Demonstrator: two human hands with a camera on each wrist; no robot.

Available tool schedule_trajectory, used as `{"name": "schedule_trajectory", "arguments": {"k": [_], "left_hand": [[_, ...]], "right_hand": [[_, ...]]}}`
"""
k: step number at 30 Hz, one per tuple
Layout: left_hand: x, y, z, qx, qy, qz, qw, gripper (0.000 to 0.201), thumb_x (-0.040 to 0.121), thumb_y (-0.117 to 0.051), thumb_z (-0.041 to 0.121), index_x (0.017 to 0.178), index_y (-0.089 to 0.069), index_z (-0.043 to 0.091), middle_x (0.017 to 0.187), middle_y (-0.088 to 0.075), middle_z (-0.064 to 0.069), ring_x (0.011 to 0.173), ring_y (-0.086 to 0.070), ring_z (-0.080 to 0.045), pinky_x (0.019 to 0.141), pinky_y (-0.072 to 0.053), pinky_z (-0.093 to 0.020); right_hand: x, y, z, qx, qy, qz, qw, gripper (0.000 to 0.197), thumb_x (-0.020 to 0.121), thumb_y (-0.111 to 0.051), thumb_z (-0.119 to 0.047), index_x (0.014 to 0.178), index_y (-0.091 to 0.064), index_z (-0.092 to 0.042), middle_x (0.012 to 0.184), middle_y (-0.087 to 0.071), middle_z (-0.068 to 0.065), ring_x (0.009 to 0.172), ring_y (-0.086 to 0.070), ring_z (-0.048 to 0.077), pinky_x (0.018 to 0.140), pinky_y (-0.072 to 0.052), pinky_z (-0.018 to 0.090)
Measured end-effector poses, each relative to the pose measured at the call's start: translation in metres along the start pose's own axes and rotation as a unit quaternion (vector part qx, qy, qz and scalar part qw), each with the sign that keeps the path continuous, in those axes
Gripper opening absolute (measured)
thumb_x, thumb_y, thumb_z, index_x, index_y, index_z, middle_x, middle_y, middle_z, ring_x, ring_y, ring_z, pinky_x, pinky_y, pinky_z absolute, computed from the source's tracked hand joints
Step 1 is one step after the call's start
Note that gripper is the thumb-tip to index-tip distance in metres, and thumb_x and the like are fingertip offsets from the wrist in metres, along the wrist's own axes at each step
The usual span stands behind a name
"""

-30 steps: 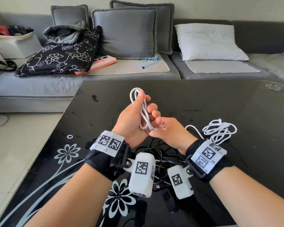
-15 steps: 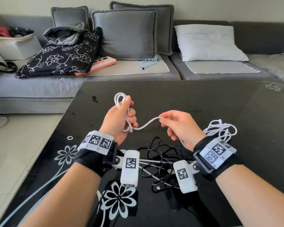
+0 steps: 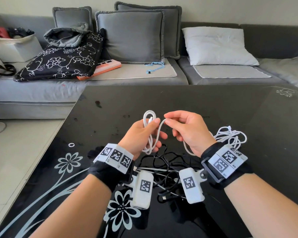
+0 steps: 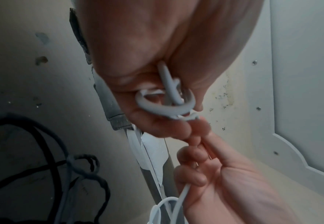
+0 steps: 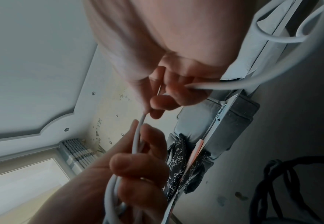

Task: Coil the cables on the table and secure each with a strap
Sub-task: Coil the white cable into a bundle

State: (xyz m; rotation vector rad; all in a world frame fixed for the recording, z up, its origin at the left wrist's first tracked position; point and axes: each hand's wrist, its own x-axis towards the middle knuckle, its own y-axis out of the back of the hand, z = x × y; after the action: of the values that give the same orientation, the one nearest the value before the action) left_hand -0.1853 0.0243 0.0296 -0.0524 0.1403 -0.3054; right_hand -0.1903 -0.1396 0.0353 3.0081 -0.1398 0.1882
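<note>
Your left hand (image 3: 141, 134) grips the white cable (image 3: 149, 133) loops above the table (image 3: 213, 107); right hand (image 3: 187, 129) pinches the feed strand just beside; lay the next loop matching size, thumb clamped; loose tail (image 3: 230, 136) may snag.

The worktop (image 3: 205, 103) is glossy black glass with pale flower drawings along its near left side and a small one at the far right corner. A tangle of black cables (image 3: 163, 162) lies on it near the front middle. A loose bundle of white cable (image 3: 230, 136) rests to the right of that. 1 small white ring (image 3: 71, 144) lies apart at the left.
</note>
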Motion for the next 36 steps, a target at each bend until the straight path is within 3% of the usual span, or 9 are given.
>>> {"name": "schedule_trajectory", "arguments": {"k": [4, 8, 13, 19, 23, 25, 30, 33, 36], "left_hand": [[0.0006, -0.0031, -0.0014, 0.006, 0.003, -0.019, 1.0, 0.031, 0.102, -0.047, 0.044, 0.094, -0.053, 0.014, 0.068, -0.065, -0.007, 0.046, -0.044, -0.014, 0.042, -0.039, -0.023], [0.0008, -0.0058, -0.0043, 0.028, 0.009, -0.055, 0.998, 0.031, 0.102, -0.047, 0.044, 0.095, -0.051, 0.014, 0.057, -0.048, 0.001, 0.044, -0.037, -0.012, 0.041, -0.032, -0.021], [-0.0001, -0.0056, -0.0044, 0.043, 0.02, -0.087, 0.995, 0.037, 0.1, -0.046, 0.051, 0.1, -0.051, 0.015, 0.055, -0.04, 0.003, 0.046, -0.033, -0.013, 0.044, -0.029, -0.023], [-0.0018, -0.007, -0.0036, 0.038, -0.001, -0.089, 0.995, 0.041, 0.103, -0.03, 0.056, 0.106, -0.05, 0.021, 0.055, -0.046, -0.001, 0.043, -0.039, -0.015, 0.045, -0.04, -0.026], [0.002, -0.0061, -0.0057, 0.0, -0.011, -0.082, 0.997, 0.041, 0.105, -0.039, 0.043, 0.113, -0.056, 0.007, 0.07, -0.062, -0.009, 0.054, -0.059, -0.02, 0.054, -0.053, -0.031], [0.003, -0.007, -0.0062, -0.016, -0.014, -0.078, 0.997, 0.04, 0.105, -0.04, 0.039, 0.109, -0.055, 0.003, 0.066, -0.057, -0.006, 0.05, -0.053, -0.017, 0.049, -0.048, -0.028], [0.0038, -0.0075, -0.005, -0.031, 0.01, -0.07, 0.997, 0.036, 0.104, -0.043, 0.045, 0.099, -0.053, 0.011, 0.056, -0.034, 0.003, 0.046, -0.03, -0.012, 0.041, -0.027, -0.022], [0.0036, -0.0066, -0.0048, -0.026, 0.002, -0.061, 0.998, 0.037, 0.102, -0.045, 0.047, 0.1, -0.055, 0.011, 0.057, -0.031, 0.003, 0.047, -0.026, -0.012, 0.043, -0.022, -0.023], [0.0031, -0.0051, -0.0026, -0.046, -0.023, -0.048, 0.998, 0.032, 0.104, -0.045, 0.039, 0.091, -0.054, 0.011, 0.055, -0.033, 0.002, 0.044, -0.029, -0.012, 0.043, -0.024, -0.022]], "right_hand": [[-0.0001, -0.001, -0.001, 0.016, 0.023, 0.018, 0.999, 0.008, 0.086, -0.073, -0.008, 0.09, -0.072, -0.015, 0.07, -0.067, -0.003, 0.05, -0.05, 0.012, 0.043, -0.036, 0.025], [0.0014, 0.0008, -0.0024, 0.019, 0.042, 0.03, 0.998, 0.008, 0.085, -0.075, -0.007, 0.087, -0.069, -0.012, 0.072, -0.067, 0.001, 0.05, -0.051, 0.013, 0.043, -0.037, 0.025], [0.0019, 0.0002, 0.0, 0.018, 0.049, 0.033, 0.998, 0.01, 0.083, -0.077, -0.008, 0.088, -0.069, -0.011, 0.074, -0.069, -0.001, 0.051, -0.054, 0.014, 0.044, -0.041, 0.025], [0.0013, -0.0062, 0.0039, 0.016, 0.039, 0.023, 0.999, 0.009, 0.085, -0.075, -0.009, 0.095, -0.073, -0.01, 0.074, -0.068, -0.001, 0.054, -0.056, 0.011, 0.047, -0.044, 0.025], [0.0014, -0.008, 0.0044, 0.001, 0.032, 0.025, 0.999, 0.008, 0.085, -0.074, -0.01, 0.093, -0.075, -0.011, 0.066, -0.067, -0.005, 0.054, -0.057, 0.009, 0.047, -0.046, 0.024], [0.0013, -0.0082, 0.0043, -0.006, 0.036, 0.027, 0.999, 0.007, 0.086, -0.074, -0.009, 0.093, -0.075, -0.01, 0.068, -0.067, -0.003, 0.054, -0.057, 0.009, 0.047, -0.046, 0.023], [0.0006, -0.0082, 0.004, -0.006, 0.045, 0.028, 0.999, 0.005, 0.086, -0.074, -0.01, 0.09, -0.072, -0.012, 0.076, -0.068, 0.004, 0.058, -0.058, 0.012, 0.046, -0.045, 0.024], [-0.0002, -0.0084, 0.0036, -0.003, 0.035, 0.025, 0.999, 0.008, 0.086, -0.075, -0.016, 0.092, -0.072, -0.011, 0.076, -0.068, 0.004, 0.056, -0.057, 0.012, 0.045, -0.044, 0.025], [-0.0006, -0.0084, 0.0023, -0.005, 0.022, 0.015, 1.0, 0.014, 0.088, -0.073, -0.025, 0.091, -0.071, -0.012, 0.074, -0.07, 0.006, 0.053, -0.055, 0.014, 0.044, -0.043, 0.028]]}}
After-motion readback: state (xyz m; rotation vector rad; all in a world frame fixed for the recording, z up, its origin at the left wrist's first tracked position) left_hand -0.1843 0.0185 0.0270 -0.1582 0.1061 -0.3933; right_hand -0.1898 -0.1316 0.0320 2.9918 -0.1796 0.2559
